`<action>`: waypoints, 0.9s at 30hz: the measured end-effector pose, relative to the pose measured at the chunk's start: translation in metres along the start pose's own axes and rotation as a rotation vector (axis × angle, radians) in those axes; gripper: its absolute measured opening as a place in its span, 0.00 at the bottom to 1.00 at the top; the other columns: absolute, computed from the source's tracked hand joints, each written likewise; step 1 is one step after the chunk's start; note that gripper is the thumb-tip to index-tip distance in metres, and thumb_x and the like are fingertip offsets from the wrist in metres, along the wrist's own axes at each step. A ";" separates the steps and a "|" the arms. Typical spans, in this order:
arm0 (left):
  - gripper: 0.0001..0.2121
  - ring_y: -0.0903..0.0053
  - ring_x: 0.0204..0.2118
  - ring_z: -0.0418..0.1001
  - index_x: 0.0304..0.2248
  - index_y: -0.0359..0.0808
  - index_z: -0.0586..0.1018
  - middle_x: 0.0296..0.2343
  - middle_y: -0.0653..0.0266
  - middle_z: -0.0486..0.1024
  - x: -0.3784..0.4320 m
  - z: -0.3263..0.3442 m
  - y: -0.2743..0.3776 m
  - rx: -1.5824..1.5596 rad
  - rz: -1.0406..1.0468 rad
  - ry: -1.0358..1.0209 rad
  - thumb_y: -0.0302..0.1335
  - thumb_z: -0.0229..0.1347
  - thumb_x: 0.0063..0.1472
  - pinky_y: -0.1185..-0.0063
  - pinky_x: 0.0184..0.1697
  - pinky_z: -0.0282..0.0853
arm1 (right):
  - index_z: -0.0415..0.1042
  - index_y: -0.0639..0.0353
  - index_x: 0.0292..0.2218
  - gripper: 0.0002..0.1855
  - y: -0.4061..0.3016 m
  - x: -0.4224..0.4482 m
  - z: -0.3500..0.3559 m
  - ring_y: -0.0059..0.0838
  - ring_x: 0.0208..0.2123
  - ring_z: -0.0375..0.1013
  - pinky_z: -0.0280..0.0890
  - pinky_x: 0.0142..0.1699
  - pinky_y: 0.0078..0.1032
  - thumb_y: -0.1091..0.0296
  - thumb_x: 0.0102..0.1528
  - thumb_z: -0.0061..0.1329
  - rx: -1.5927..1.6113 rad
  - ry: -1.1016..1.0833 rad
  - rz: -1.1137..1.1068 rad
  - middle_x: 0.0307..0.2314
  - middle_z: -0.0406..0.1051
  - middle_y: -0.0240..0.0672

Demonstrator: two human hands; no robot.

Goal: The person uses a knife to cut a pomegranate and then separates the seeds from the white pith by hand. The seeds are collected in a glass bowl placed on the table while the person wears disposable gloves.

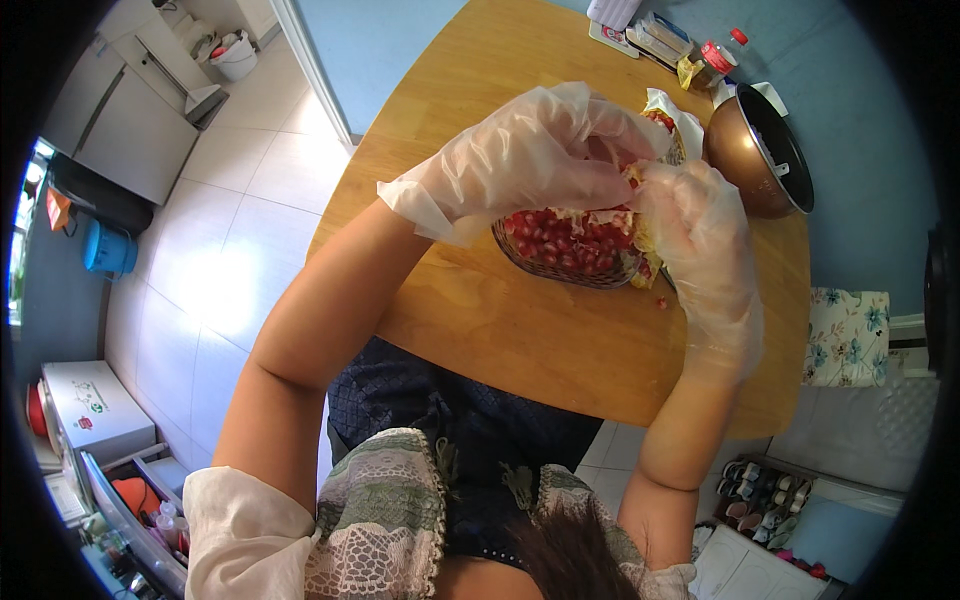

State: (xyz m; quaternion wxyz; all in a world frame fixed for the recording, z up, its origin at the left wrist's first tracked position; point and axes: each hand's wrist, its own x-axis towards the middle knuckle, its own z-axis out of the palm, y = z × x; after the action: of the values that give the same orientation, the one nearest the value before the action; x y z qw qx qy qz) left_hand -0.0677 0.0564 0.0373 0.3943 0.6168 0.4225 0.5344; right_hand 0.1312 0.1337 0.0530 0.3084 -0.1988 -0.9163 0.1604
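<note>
My left hand (551, 161) and my right hand (697, 217) both wear clear disposable plastic gloves. Between their fingertips they grip a pomegranate piece (634, 175), mostly hidden by the fingers. Right below it stands an openwork basket (525, 268) filled with red pomegranate seeds (562, 244). Yellowish pomegranate peel (645, 271) lies at the basket's right side, close to my right wrist. One loose seed (661, 303) rests on the wooden table (480, 315). Behind my fingers, another pomegranate portion (660, 118) shows beside white paper (686, 124).
A brown pot with a dark inside (757, 154) leans tilted at the table's right, near the wall. Farther back are a red-capped bottle (721, 58), plastic boxes (660, 36) and a white container (613, 11). A floral cloth (847, 337) hangs beyond the right edge.
</note>
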 end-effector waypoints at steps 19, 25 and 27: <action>0.15 0.73 0.36 0.77 0.42 0.31 0.78 0.34 0.59 0.78 0.004 0.002 -0.008 0.281 0.228 0.032 0.23 0.64 0.55 0.80 0.41 0.74 | 0.75 0.63 0.35 0.04 0.008 0.002 0.006 0.45 0.32 0.72 0.66 0.38 0.34 0.77 0.57 0.49 -0.168 -0.015 -0.081 0.28 0.72 0.44; 0.12 0.75 0.37 0.75 0.39 0.32 0.81 0.32 0.61 0.78 -0.001 -0.002 0.003 0.115 0.112 0.003 0.26 0.65 0.56 0.78 0.38 0.71 | 0.74 0.61 0.32 0.03 0.006 0.002 0.007 0.51 0.29 0.71 0.66 0.33 0.40 0.76 0.54 0.53 -0.014 0.037 -0.054 0.27 0.71 0.45; 0.10 0.74 0.36 0.75 0.37 0.32 0.81 0.32 0.60 0.78 -0.001 -0.002 0.001 0.167 0.167 0.008 0.28 0.64 0.57 0.77 0.38 0.71 | 0.74 0.62 0.32 0.03 0.011 0.001 0.007 0.50 0.30 0.71 0.66 0.33 0.40 0.77 0.53 0.53 -0.022 0.021 -0.061 0.27 0.71 0.45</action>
State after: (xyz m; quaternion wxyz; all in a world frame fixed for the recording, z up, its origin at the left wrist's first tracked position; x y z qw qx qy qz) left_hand -0.0699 0.0553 0.0379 0.2938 0.6784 0.4142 0.5309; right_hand 0.1294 0.1429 0.0436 0.3204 -0.1760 -0.9204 0.1388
